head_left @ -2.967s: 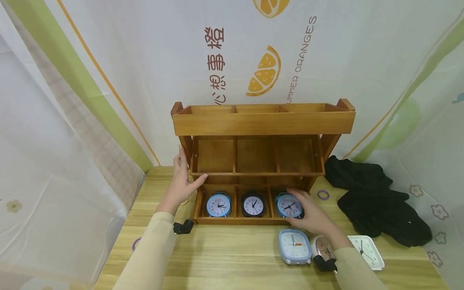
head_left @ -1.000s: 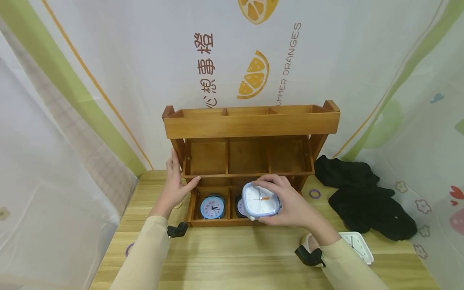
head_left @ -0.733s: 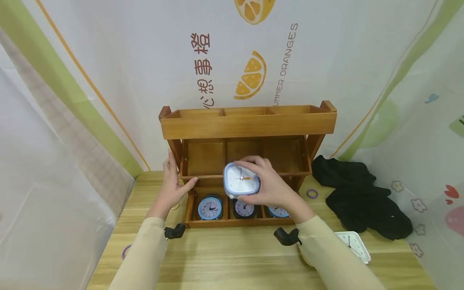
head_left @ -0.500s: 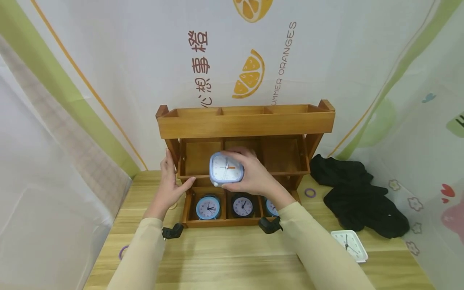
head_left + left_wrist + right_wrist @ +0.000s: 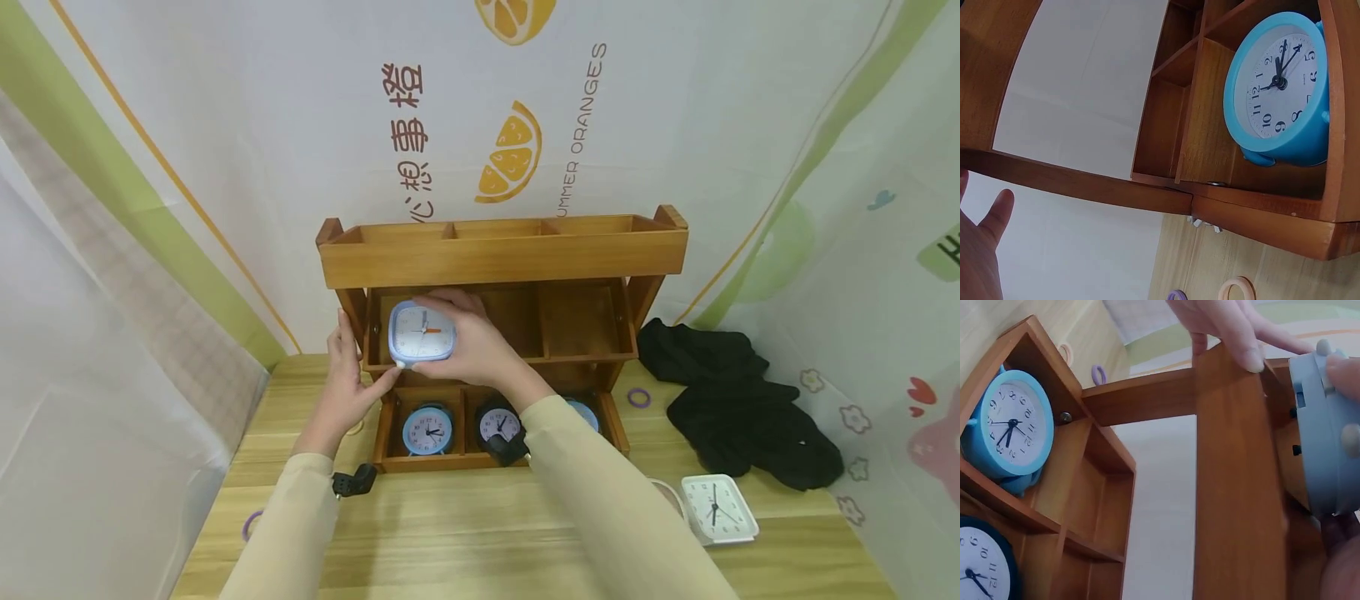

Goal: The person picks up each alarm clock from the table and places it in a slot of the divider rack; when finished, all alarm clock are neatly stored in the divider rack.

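Observation:
My right hand (image 5: 480,350) grips a light-blue square alarm clock (image 5: 422,335) between thumb and fingers. It holds the clock at the left compartment of the wooden rack's middle tier (image 5: 585,325); in the right wrist view the clock's side (image 5: 1329,444) stands close to the tier's front board. My left hand (image 5: 341,396) touches the rack's left side, its fingers straight and its thumb at the tier's front edge. Below, the bottom tier holds a blue round clock (image 5: 427,432), a black round clock (image 5: 498,420) and another blue clock (image 5: 583,412), partly hidden by my right arm.
A white square clock (image 5: 720,510) lies on the table at right, beside a round object (image 5: 670,497) half hidden by my sleeve. Black cloth (image 5: 750,408) lies right of the rack. Purple rings (image 5: 639,397) lie on both sides. A printed curtain (image 5: 300,125) hangs behind.
My right hand left the right blue clock, took the square clock from the table and carried it up and left to the middle tier. My left hand stays at the rack's side.

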### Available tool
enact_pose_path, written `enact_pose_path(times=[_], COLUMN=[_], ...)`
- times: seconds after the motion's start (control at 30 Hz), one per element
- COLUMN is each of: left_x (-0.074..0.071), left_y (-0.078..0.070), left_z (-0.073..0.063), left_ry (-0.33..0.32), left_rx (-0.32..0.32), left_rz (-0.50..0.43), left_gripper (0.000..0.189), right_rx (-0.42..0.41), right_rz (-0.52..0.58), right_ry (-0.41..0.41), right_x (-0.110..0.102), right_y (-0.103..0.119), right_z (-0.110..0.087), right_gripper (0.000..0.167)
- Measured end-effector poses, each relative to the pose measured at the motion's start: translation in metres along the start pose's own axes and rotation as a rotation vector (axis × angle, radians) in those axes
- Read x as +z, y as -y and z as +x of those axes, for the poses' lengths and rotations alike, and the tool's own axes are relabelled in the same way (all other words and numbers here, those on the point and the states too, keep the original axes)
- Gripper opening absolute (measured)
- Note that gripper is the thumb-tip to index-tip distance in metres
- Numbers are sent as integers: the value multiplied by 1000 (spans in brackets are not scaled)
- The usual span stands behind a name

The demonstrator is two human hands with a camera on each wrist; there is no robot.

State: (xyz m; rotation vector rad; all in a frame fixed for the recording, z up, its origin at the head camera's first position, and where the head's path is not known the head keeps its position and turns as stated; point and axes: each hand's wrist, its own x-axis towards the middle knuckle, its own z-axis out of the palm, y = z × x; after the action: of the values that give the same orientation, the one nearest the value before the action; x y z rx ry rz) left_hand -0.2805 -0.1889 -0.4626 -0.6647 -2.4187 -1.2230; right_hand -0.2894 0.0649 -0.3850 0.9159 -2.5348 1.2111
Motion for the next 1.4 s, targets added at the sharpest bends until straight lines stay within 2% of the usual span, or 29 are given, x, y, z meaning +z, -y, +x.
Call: enact_pose_path(times=[0.13,0.3,0.5,0.77,0.9,1.0,1.13,1.23,1.4], left_x=[-1,-2,-2,-4,-4,-5,-5,-5,-4], left_y=[-1,-4,-7,-6,-5,-5,-5,-5,-4], left_z=[-1,2,4,3,1,0,-1,-2,-1], left_ry=[3,5,10,17,26,33,24,18,27], left_rx=[3,-9,-26,-31,-24,-31,-44,-49,-51], left_rz=[10,13,22,24,32,34,36,39,53], left_gripper=[123,123,123,123,122,122,123,123,123], right_rx=[31,76,124,131,111,81,17,-20,-6], right_rz=[-110,-266,-259,-345,-323,-273,-218,-192,-159], right_ry=[35,39,54,62,57,17,-51,-64,-57], right_x=[6,7,11,15,15,13,2,-7,-23], right_y=[4,6,4,3,0,-3,-3,-4,-3], right_z=[9,13,14,16,11,4,-9,-20,-45], right_gripper=[91,91,85,68,68,72,75,76,80])
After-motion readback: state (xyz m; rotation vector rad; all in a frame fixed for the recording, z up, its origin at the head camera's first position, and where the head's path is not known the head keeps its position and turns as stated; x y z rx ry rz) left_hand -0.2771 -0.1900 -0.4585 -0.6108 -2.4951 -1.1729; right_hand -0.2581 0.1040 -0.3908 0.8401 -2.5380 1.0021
